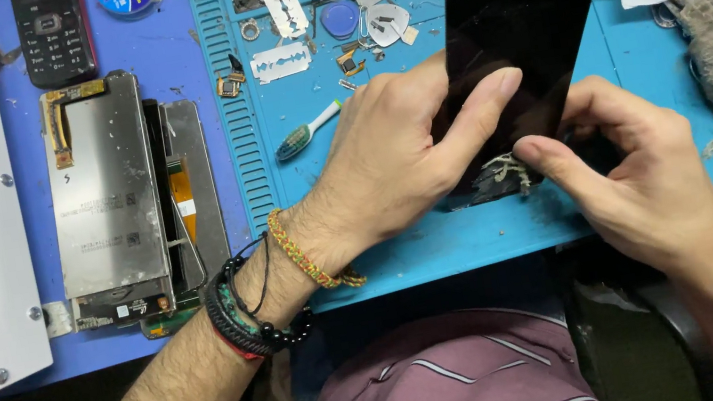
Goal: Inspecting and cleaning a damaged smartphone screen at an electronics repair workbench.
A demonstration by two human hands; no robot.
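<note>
Blue mat [477, 239] below; my left hand [389, 162] and right hand [639, 175] pinch a black screen panel [520, 31]. It seems thin and brittle, so I grip its edges. Fluff [504, 169] perhaps clings there.

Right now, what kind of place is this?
Probably a phone repair bench. Both hands hold a black phone screen over a blue work mat, with razor blades scattered about and taken-apart screen parts beside an old keypad phone.

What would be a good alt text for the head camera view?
Two bare hands, left hand and right hand, hold a black phone screen panel tilted over a blue work mat. Razor blades, a toothbrush and dismantled display parts lie nearby.
</note>
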